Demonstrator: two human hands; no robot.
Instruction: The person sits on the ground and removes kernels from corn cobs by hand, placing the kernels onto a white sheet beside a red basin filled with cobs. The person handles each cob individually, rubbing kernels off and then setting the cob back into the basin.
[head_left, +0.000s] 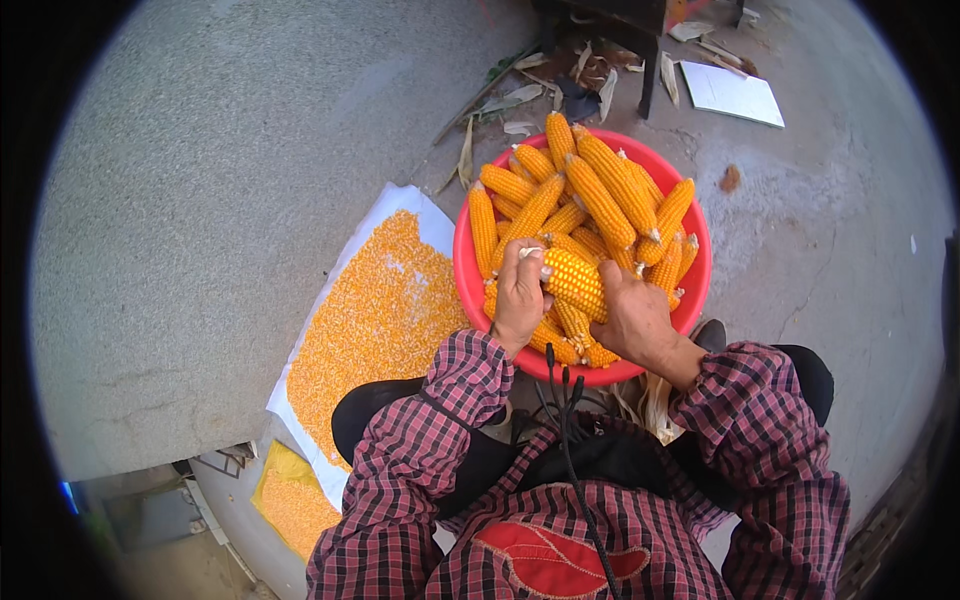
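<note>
Between my two hands is a yellow corn cob (576, 281), full of kernels, held over a red plastic basin (699, 281). My left hand (519, 294) grips the cob's pale end, where a bit of whitish husk or stalk shows. Around its other end my right hand (636, 313) is closed, with the thumb along the cob; that tip is hidden by the fingers. Many husked corn cobs (611, 180) are heaped in the basin beneath and beyond my hands, some reaching above the rim.
Left of the basin, loose corn kernels (375, 322) cover a white sheet (435, 221). A yellow sack (281, 463) with more kernels lies lower left. Dry husks (517, 97) litter the ground near a dark-legged stand (649, 82). A white board (733, 94) lies at upper right. Black cables (566, 427) hang before me.
</note>
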